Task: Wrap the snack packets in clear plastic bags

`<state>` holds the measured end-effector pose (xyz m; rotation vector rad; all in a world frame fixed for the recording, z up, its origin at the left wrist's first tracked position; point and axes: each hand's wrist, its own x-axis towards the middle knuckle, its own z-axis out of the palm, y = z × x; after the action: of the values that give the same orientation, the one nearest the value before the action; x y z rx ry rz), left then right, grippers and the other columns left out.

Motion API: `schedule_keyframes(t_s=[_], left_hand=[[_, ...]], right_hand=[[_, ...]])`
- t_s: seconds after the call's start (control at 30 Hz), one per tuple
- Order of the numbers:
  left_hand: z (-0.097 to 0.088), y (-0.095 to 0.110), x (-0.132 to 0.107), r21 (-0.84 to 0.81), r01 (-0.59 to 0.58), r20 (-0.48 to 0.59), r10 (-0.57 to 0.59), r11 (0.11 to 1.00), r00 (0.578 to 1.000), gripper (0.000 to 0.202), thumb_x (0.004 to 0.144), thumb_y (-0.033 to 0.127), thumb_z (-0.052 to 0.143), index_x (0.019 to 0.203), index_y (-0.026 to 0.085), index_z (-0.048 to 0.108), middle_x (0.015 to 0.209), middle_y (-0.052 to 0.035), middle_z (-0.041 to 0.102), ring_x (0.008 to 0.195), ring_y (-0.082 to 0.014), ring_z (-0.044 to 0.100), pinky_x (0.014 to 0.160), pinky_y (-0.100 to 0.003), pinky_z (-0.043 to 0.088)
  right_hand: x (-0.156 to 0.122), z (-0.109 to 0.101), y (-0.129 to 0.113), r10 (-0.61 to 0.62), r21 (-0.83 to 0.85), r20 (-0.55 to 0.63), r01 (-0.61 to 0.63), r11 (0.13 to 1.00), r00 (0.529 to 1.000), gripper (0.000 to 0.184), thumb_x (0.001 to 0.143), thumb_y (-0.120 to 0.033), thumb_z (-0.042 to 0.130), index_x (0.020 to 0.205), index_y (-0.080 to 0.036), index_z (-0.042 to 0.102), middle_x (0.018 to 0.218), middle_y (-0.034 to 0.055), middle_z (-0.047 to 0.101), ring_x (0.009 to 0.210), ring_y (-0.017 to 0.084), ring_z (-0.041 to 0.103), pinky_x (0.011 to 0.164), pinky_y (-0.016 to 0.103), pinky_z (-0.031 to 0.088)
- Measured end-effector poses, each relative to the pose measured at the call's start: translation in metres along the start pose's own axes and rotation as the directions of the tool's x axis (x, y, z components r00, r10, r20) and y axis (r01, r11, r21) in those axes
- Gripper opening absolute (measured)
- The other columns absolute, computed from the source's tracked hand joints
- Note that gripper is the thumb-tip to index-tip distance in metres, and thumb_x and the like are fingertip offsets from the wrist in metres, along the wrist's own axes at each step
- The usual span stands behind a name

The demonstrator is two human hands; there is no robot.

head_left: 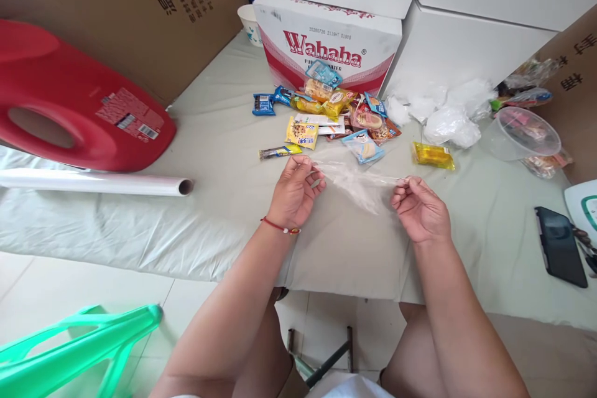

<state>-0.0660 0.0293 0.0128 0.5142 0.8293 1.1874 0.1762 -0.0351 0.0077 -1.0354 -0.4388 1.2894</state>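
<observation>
My left hand (295,191) and my right hand (420,208) hold a clear plastic bag (357,183) stretched between them just above the table. Each hand pinches one end of the bag with closed fingers. A red string bracelet sits on my left wrist. Behind the bag lies a pile of small snack packets (326,109) in yellow, blue and brown wrappers. One yellow packet (433,155) lies apart, beyond my right hand.
A Wahaha carton (326,43) stands behind the snacks, with white boxes (457,18) to its right. Crumpled clear bags (450,115), a clear plastic tub (525,134) and a black phone (559,245) are at right. A red plastic piece (69,99), film roll (93,183) and green stool (79,345) are left.
</observation>
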Motion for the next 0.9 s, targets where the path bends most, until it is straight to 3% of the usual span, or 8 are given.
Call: schedule_keyframes(t_s=[0.27,0.43,0.53,0.6,0.67,0.73,0.83,0.9], left_hand=[[-0.020,0.030,0.009,-0.113,0.111,-0.105,-0.123,0.987,0.987,0.026,0.085,0.019,0.076,0.083,0.022,0.051,0.070,0.0057,0.061,0.062,-0.0067,0.063,0.064,-0.019,0.054],[-0.014,0.018,0.011,0.033,0.151,-0.239,-0.139,0.988,0.961,0.033,0.085,0.038,0.079,0.092,0.022,0.050,0.079,0.0024,0.062,0.073,-0.0141,0.071,0.063,-0.025,0.056],[-0.012,0.007,0.010,0.308,0.037,-0.352,0.078,0.951,0.933,0.040,0.082,0.040,0.080,0.101,0.023,0.050,0.095,-0.0002,0.060,0.081,-0.0148,0.067,0.065,-0.027,0.054],[-0.014,0.005,0.007,0.587,-0.134,-0.366,0.409,0.799,0.836,0.042,0.080,0.029,0.081,0.106,0.023,0.049,0.108,-0.0040,0.058,0.088,-0.0159,0.062,0.073,-0.031,0.054],[-0.018,0.006,0.004,0.791,-0.296,-0.194,0.680,0.535,0.707,0.041,0.079,0.018,0.076,0.111,0.023,0.051,0.120,-0.0086,0.057,0.098,-0.0203,0.059,0.084,-0.037,0.053],[-0.019,0.006,0.001,0.841,-0.464,0.124,0.737,0.277,0.664,0.038,0.082,0.015,0.068,0.117,0.023,0.055,0.128,-0.0114,0.059,0.112,-0.0270,0.058,0.097,-0.045,0.049],[-0.018,0.002,0.002,0.757,-0.652,0.555,0.483,0.045,0.678,0.039,0.083,0.020,0.066,0.121,0.027,0.063,0.126,-0.0087,0.068,0.139,-0.0331,0.049,0.122,-0.055,0.027],[-0.017,-0.002,0.004,0.744,-0.668,0.647,0.279,-0.026,0.710,0.044,0.081,0.016,0.063,0.123,0.029,0.066,0.115,-0.0054,0.075,0.144,-0.0308,0.048,0.127,-0.060,0.010]], right_hand=[[0.012,-0.019,-0.018,0.101,0.060,0.008,-0.102,0.993,0.995,0.020,0.067,-0.019,0.084,0.078,-0.020,0.067,0.078,-0.0019,0.062,0.049,0.003,0.037,0.034,0.011,0.034],[0.003,-0.001,-0.007,0.075,0.026,-0.036,-0.074,0.997,0.997,0.026,0.065,-0.024,0.088,0.077,-0.021,0.065,0.086,-0.0013,0.071,0.050,0.004,0.041,0.035,0.011,0.032],[-0.008,0.013,-0.003,0.057,-0.001,0.039,-0.057,0.998,0.998,0.028,0.067,-0.029,0.088,0.079,-0.022,0.065,0.101,0.0014,0.076,0.053,0.005,0.045,0.038,0.014,0.033],[-0.013,0.018,-0.003,0.058,-0.048,0.075,-0.054,0.997,0.995,0.026,0.068,-0.032,0.086,0.078,-0.022,0.064,0.105,0.0029,0.077,0.052,0.005,0.045,0.038,0.016,0.032],[-0.015,0.019,-0.003,0.070,-0.094,0.084,-0.062,0.994,0.994,0.025,0.069,-0.034,0.084,0.076,-0.022,0.063,0.104,0.0035,0.077,0.050,0.006,0.044,0.038,0.018,0.030],[-0.015,0.018,-0.002,0.083,-0.117,0.081,-0.073,0.990,0.993,0.025,0.068,-0.035,0.083,0.075,-0.022,0.063,0.102,0.0034,0.076,0.050,0.006,0.043,0.037,0.019,0.028],[-0.014,0.015,-0.003,0.090,-0.128,0.085,-0.079,0.989,0.992,0.026,0.068,-0.035,0.083,0.075,-0.022,0.062,0.101,0.0034,0.076,0.049,0.006,0.043,0.037,0.019,0.027],[-0.012,0.013,-0.004,0.085,-0.130,0.077,-0.074,0.989,0.993,0.026,0.068,-0.034,0.083,0.076,-0.022,0.062,0.102,0.0037,0.077,0.049,0.006,0.044,0.036,0.019,0.027]])
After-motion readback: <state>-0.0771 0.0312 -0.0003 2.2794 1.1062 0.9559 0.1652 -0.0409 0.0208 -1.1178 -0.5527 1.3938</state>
